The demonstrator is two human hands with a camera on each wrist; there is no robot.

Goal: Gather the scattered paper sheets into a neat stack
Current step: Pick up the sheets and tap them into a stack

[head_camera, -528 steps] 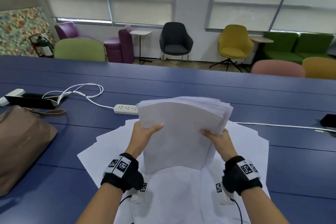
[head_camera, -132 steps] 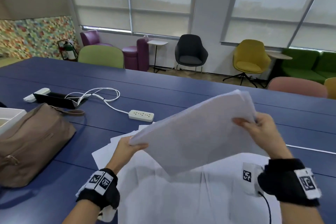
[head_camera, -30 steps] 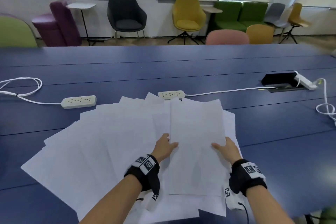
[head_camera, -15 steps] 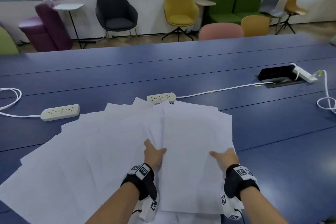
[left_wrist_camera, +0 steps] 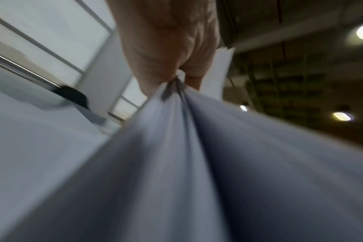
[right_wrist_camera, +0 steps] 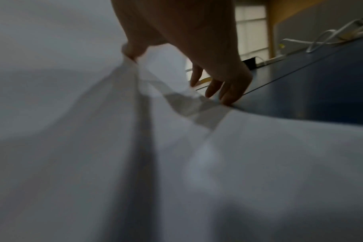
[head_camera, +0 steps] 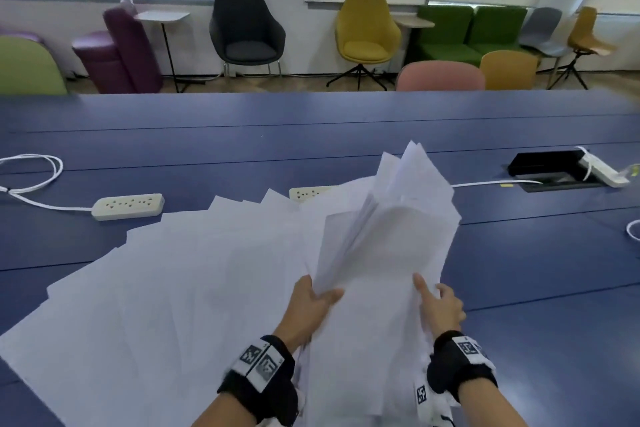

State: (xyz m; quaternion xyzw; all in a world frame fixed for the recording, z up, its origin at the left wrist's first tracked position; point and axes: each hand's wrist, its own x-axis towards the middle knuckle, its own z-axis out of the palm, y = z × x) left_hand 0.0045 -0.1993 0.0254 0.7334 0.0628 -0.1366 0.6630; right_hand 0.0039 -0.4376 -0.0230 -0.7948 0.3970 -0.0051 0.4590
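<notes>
While both hands lift a bundle of sheets, most of the paper lies fanned across the desk.

The left hand pinches the near left edge of the raised bundle, thumb on top; the right hand grips its right edge, fingers partly spread. The bundle's far corners splay unevenly. The fanned sheets spread leftward on the desk, near a power strip. To do this well, I'd loosen the grip, tap the bundle's long edge on the desk to square it, then sweep the fanned sheets in gradually.

Blue table, power strips, chairs
</notes>
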